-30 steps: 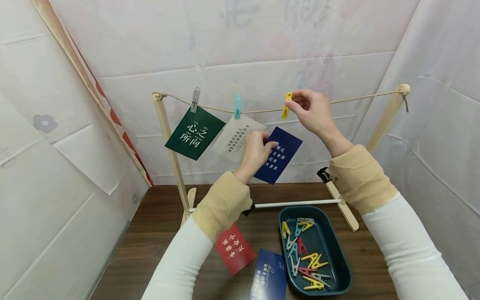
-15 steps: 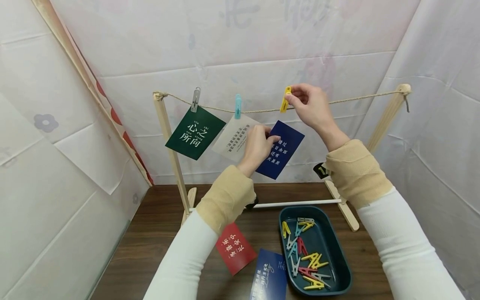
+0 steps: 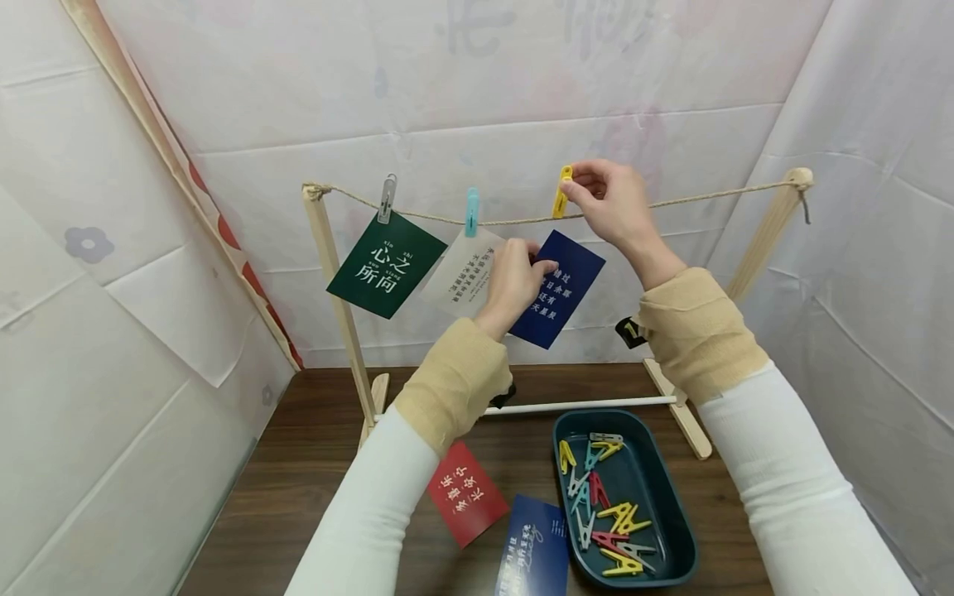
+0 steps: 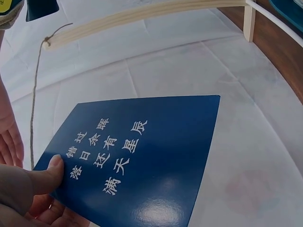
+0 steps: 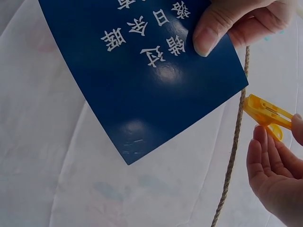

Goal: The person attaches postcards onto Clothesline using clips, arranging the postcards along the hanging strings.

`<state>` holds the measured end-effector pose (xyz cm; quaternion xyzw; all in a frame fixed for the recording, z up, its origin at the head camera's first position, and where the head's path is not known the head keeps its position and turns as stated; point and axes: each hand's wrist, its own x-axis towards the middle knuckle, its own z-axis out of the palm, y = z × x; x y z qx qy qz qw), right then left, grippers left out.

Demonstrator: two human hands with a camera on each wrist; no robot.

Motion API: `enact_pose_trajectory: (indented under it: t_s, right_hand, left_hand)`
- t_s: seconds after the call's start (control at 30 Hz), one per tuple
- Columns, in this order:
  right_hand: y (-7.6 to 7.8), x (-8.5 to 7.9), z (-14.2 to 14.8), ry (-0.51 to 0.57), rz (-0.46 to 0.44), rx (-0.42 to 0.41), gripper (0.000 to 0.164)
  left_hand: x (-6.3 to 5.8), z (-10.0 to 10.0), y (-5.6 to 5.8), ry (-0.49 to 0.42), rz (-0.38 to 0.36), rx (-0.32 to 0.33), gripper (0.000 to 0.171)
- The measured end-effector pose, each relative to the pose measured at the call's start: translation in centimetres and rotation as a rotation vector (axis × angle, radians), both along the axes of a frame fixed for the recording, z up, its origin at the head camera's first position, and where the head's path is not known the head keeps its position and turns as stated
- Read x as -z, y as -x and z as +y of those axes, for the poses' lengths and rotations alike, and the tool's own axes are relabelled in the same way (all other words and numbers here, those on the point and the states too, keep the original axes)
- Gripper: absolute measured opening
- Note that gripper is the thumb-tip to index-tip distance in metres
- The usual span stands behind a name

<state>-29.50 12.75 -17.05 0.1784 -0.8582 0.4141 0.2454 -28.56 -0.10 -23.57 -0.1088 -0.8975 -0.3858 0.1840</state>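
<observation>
- Head view: at centre, the left hand (image 3: 514, 281) pinched the navy card (image 3: 561, 290); farther right, the right hand (image 3: 617, 205) held the yellow clip (image 3: 562, 192) at the rope (image 3: 522, 222).
- Left wrist view: lower left, an edge pinch suited flatness.
- Right wrist view: rightward, the clip's bite was unclear; opening it fully seemed wise.

Creased white sheeting (image 3: 298, 91) on three sides, grey flower print (image 3: 89, 245), dark wood-grain tabletop (image 3: 261, 513)

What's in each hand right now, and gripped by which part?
Left hand: dark blue card, pinched at its long left edge in the head view. Right hand: yellow clothespin, pinched by its handles.
</observation>
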Motion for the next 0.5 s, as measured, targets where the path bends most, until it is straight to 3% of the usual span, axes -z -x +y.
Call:
enact_pose_trajectory:
  t_s: [0.5]
  right_hand:
    - [0.49, 0.23, -0.24, -0.010, 0.040, -0.006, 0.025]
  left_hand:
    - [-0.41, 0.41, 0.23, 0.005, 0.015, -0.014, 0.015]
